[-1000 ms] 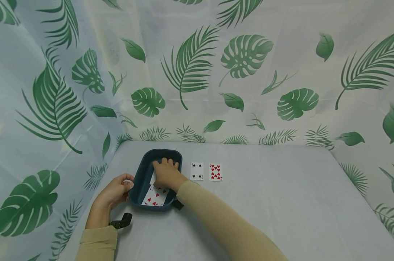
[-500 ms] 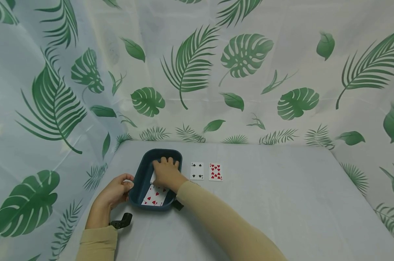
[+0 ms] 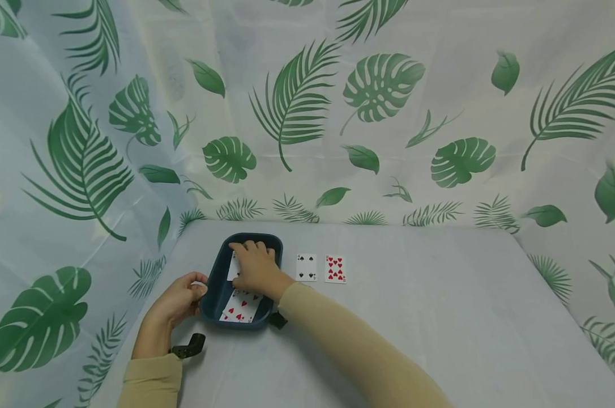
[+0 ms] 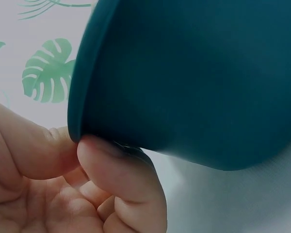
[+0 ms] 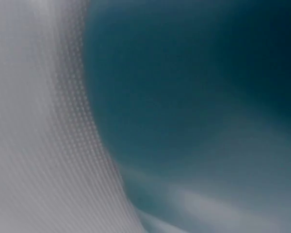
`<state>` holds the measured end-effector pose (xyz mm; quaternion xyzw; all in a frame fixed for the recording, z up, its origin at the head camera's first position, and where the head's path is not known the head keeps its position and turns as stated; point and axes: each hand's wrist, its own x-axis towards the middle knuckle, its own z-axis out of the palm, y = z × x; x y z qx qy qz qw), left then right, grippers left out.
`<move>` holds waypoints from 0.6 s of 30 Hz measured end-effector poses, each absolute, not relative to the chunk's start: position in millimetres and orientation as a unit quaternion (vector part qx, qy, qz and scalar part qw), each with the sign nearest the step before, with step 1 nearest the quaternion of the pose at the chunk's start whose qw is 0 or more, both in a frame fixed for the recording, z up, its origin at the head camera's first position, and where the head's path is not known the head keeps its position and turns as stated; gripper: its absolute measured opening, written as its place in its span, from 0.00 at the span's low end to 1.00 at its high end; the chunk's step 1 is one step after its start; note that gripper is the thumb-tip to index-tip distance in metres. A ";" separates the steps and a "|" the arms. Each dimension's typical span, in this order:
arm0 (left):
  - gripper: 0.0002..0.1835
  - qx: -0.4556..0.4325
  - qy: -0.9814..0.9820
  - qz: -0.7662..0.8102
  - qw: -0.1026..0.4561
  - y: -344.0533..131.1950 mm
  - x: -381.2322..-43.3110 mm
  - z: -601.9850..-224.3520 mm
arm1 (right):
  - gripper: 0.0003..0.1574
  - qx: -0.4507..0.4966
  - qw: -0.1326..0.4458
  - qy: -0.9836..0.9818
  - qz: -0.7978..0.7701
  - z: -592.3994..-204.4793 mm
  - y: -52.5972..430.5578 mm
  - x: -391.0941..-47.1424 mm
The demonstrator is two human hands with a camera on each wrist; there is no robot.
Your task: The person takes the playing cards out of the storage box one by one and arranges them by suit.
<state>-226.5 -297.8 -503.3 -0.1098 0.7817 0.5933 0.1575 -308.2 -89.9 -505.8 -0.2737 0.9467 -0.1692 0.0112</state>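
While the left hand (image 3: 179, 298) is pinching the rim of a dark blue tray (image 3: 214, 297) between thumb and finger, as the left wrist view is showing closely, the right hand (image 3: 259, 272) is spreading over the inside of that tray from the other side. The left grip is closing narrowly on the rim; whether the right grip is pinching a card or only touching one, I cannot tell, since the palm is hiding the fingertips' underside and the right wrist view is showing only blurred blue plastic and pale weave. Beneath the right hand's fingers, a mostly covered white card (image 3: 233, 269) is lying at the far end of the tray. Nearer the person, heart cards (image 3: 240, 307) are overlapping at the near end, their corner marks being too small to read. Just beside the tray, to its right, two playing cards are lying face up on the table (image 3: 440, 306): a spade card (image 3: 306, 267) is displaying four black pips, with a small 4 in its corner, and a heart card (image 3: 335, 269) is displaying rows of red pips, its index reading unclearly. Behind, a leaf-printed sheet (image 3: 307, 187) is hanging.
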 end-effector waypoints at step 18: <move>0.12 -0.115 0.788 0.585 0.153 -297.7 -226.4 -504.0 | 0.57 -0.304 -0.004 0.928 -0.216 -485.5 -46.6 -292.3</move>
